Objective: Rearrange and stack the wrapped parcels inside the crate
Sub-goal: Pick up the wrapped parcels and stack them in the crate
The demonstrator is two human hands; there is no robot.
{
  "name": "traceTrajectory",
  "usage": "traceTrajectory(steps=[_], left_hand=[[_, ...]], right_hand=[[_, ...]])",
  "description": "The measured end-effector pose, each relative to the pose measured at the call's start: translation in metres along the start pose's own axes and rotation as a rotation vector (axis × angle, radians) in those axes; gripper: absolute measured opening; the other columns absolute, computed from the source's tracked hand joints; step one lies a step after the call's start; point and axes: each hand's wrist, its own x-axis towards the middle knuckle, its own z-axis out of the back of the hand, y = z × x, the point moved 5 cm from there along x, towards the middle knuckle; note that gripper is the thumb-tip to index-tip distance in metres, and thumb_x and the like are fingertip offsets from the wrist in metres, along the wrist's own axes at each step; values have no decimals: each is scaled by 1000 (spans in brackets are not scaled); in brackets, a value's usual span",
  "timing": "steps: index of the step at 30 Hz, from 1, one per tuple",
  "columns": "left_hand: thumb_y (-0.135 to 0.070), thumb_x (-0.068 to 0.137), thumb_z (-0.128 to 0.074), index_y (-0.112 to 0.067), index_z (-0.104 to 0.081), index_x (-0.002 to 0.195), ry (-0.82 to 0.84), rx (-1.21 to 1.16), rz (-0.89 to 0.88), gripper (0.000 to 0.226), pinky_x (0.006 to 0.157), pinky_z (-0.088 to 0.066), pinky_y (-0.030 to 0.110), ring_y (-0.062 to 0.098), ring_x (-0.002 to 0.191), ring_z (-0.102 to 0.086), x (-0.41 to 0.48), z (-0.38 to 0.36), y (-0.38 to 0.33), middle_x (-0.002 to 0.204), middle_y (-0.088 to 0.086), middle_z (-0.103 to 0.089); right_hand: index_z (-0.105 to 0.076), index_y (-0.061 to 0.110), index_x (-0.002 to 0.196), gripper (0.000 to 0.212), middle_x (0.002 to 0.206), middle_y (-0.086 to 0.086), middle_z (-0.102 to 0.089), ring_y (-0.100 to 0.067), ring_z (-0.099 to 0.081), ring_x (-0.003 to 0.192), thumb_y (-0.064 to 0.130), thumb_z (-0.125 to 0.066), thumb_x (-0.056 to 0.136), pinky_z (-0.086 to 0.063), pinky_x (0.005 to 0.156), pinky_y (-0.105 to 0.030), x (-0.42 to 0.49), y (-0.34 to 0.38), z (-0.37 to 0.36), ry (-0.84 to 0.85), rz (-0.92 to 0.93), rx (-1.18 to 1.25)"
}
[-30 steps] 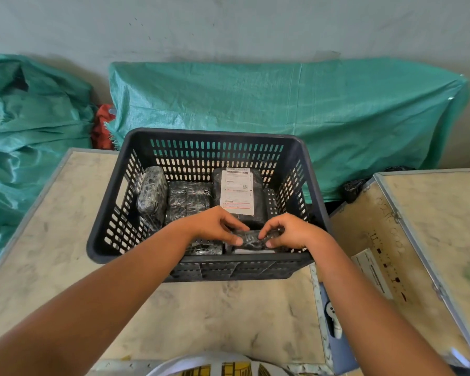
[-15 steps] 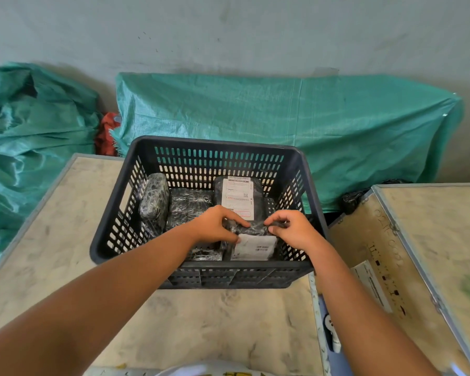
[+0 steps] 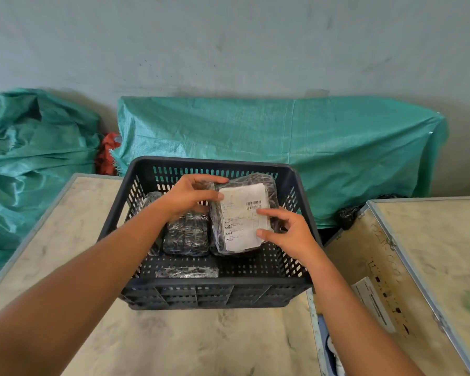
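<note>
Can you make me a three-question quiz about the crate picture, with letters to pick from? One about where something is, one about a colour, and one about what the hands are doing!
1. Where is the small parcel that lies alone?
A. by the crate's near wall
B. on the table outside
C. on top of the labelled parcel

2. What colour is the crate?
A. red
B. dark, nearly black
C. yellow

3. What is happening with the labelled parcel?
A. it lies untouched on the floor
B. both hands hold it up
C. it is torn open

Answers:
1. A: it lies flat on the crate floor just inside the near wall.
2. B: its slotted walls are dark all round.
3. B: the left hand takes its top left edge and the right hand its right side, label facing the camera.
</note>
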Motion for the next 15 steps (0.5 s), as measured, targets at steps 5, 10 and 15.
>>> traceTrajectory(steps=[5,10,15], left_hand=[[-17,70,-88,-34,-73,124,-64,-84,-156,58,86,-61,41,27,108,-71,5,-7,-25,125,1,-72],[-36,87,-77,-59,-32,149,-112,262,-271,80,93,-47,15,2,122,-59,0,-23,-19,140,-17,-59],[-23,91,-76,-53,-18,156,18,322,-127,92,93,-52,15,-4,113,-59,5,-37,31,145,-28,-45]], right_hand=[[-77,50,109,46,124,2,-65,-15,-61,123,17,-89,78,-48,109,-34,14,14,12,-104,70,-11],[-77,49,111,45,126,14,-68,9,-61,115,21,-88,78,-49,94,-10,30,10,21,-131,35,32],[-76,51,110,47,117,39,-66,18,-55,118,16,-87,81,-49,100,-14,47,-16,18,-106,-70,52]])
